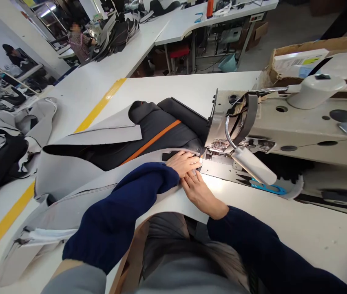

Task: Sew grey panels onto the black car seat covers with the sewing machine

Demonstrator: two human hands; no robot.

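Observation:
A black upholstery cover (158, 122) with an orange stripe and a grey backing lies across the table, its right end at the sewing machine (237, 134). My left hand (184, 163) rests flat on the cover's edge, fingers stretched toward the needle area. Just below it, my right hand (199, 190) has its fingertips and thumb at the same edge, apparently pinching the material; the fingertips are partly hidden. Both hands nearly touch each other, close to the lit presser foot (211, 153), where the seam detail is too small to make out.
Blue-handled scissors (268, 186) lie under the machine arm, beside a lamp (254, 165). More cover pieces (5, 151) are heaped at the left. A cardboard box (271, 61) stands behind the machine. Yellow tape (102, 102) crosses the white table. Two people work in the background.

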